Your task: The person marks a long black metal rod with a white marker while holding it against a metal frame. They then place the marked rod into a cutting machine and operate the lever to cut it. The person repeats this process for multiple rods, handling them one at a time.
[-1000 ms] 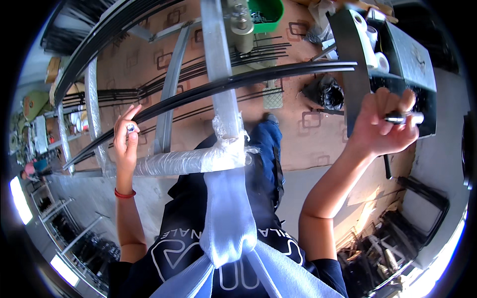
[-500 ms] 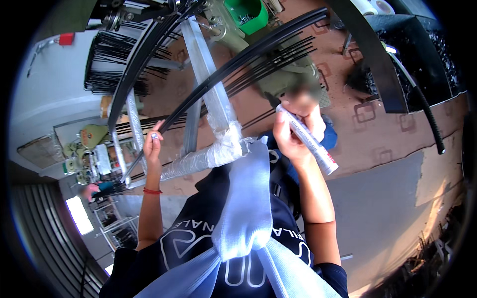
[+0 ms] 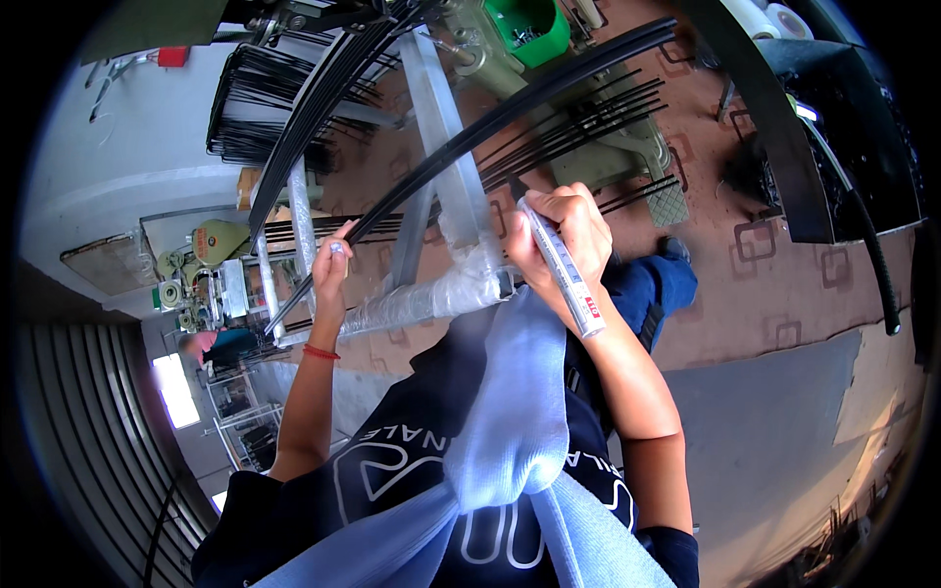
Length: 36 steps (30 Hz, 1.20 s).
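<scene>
While the left hand (image 3: pixel 333 267) kept its fingers pinched on the long black strip (image 3: pixel 470 137) over the metal stand (image 3: pixel 446 186), the right hand (image 3: pixel 564 230), fist closed around a white marker (image 3: pixel 561 267), had swung in from the far right to the strip.

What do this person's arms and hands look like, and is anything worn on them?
Both forearms are bare and no gloves are worn. The left hand has a thin red band at its wrist. The right hand wears nothing; a dark short sleeve shows near that shoulder.
</scene>
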Tool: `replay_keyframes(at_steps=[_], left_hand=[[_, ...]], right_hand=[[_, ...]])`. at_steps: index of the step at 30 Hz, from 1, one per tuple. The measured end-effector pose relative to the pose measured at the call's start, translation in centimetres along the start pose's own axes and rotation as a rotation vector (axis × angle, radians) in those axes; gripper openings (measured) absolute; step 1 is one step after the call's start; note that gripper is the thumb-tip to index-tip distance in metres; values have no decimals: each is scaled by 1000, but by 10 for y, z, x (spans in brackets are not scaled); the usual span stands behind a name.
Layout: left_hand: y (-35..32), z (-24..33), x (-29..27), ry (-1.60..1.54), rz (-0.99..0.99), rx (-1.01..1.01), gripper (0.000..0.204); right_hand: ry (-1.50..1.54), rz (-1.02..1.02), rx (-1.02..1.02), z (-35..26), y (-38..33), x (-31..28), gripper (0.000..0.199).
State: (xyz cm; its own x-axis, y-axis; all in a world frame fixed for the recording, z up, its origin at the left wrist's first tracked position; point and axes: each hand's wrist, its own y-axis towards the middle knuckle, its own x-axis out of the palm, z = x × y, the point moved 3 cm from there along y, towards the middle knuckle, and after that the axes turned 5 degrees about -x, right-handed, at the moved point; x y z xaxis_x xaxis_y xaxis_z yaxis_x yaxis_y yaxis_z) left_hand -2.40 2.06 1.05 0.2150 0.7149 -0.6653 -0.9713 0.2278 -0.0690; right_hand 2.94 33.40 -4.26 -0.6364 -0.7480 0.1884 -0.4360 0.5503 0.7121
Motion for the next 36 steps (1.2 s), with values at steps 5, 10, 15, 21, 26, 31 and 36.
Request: replay_keyframes(at_steps=[5,10,15,21,26,31,36], left_hand=[[0,-4,-2,19,19,33,30],[-3,-4,-1,9,38,7,31],[-1,-4,0,48,41,79,29],[-5,-10,1,35,40,76,25],[-3,-9,2,50,61,100,25],[-2,-5,2,74,105,103,28],[-2,-4,1,108,117,99,29]], right_hand=[[-69,38,148,2,12,7,21],[-116,-14,131,-3,17,17,22],[-216,-87,27,-4,15,26,18],[-329,-167,55,-11,18,28,22],[-361,-220,87,-14,22,30,22],[-420,-291,135,-17,29,34,21],[-445,-334,180,-18,32,37,21]])
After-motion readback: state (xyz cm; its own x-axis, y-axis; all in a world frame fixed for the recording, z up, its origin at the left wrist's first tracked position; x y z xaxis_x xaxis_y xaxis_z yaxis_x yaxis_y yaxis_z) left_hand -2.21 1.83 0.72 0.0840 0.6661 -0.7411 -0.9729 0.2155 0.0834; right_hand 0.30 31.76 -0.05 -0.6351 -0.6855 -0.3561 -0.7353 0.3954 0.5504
